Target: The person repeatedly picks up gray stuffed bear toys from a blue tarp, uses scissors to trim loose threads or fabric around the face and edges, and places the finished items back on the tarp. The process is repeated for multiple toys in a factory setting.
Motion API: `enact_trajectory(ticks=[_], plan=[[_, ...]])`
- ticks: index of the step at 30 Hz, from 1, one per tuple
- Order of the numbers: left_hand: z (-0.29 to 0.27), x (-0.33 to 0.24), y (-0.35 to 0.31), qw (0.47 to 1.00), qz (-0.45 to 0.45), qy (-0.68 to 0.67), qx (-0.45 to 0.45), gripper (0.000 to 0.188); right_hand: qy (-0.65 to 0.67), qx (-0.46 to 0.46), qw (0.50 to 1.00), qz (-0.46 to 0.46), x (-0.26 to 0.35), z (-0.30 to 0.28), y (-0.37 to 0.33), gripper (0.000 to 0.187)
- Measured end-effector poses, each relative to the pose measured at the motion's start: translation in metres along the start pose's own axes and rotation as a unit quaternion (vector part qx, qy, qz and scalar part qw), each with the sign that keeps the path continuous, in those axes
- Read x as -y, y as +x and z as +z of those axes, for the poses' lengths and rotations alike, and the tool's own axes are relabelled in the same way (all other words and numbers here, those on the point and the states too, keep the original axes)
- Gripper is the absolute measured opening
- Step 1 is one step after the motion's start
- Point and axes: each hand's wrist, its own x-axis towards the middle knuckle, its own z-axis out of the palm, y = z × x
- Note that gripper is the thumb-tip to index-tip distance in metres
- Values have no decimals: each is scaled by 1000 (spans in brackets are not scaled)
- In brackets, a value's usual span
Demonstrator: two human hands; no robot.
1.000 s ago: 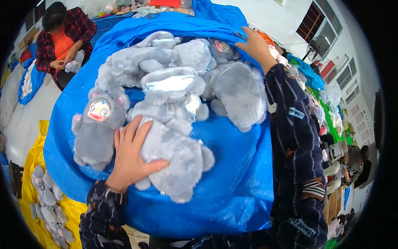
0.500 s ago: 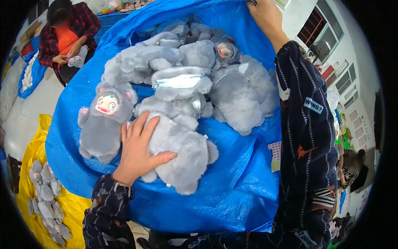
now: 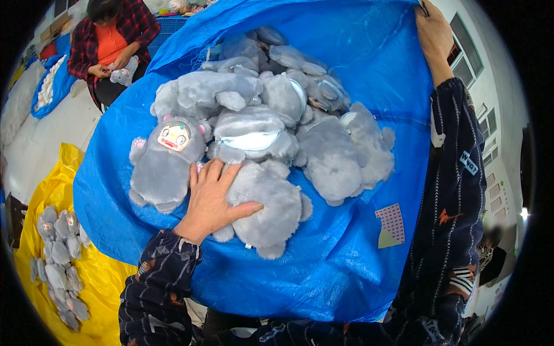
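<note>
Grey plush toys lie heaped on a blue woven plastic sheet [image 3: 323, 277]. My left hand [image 3: 213, 202] rests spread on a plush toy [image 3: 270, 210] lying at the near side of the heap, its fingers stretched and thumb out to the right. Just left of that hand lies a plush toy with a doll face [image 3: 161, 164], face up. Behind my fingers is a plush skin with a pale open slit [image 3: 251, 140]. At the upper right my right hand [image 3: 433, 34] grips the raised edge of the blue sheet, fingers closed over it.
A co-worker [image 3: 115, 46] sits at the upper left, holding a grey plush toy [image 3: 123, 72]. More small grey toys [image 3: 59, 265] lie on a yellow sheet [image 3: 109, 288] at the lower left. A printed paper piece [image 3: 390, 226] lies on the blue sheet at right.
My right hand has moved right, drawing the sheet's edge outward and opening the far part of the heap to view. My left hand stays spread on the same plush toy.
</note>
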Motion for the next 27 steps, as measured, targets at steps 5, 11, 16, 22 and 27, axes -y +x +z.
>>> enact_trajectory(ticks=[5,11,16,22,27], plan=[[8,-3,6,1000,8,-1,-2,82,-229,257,939,-6,-62,24,-105,17],[-4,16,-7,998,19,31,-59,76,-41,408,902,133,14,-10,-222,55],[11,15,-7,987,75,-25,-142,71,294,391,859,150,93,-121,-217,37],[18,-3,-22,974,20,-9,-226,64,390,661,617,173,220,-268,-217,32],[32,-40,-55,968,-64,32,-241,49,500,568,468,456,263,-292,-244,30]])
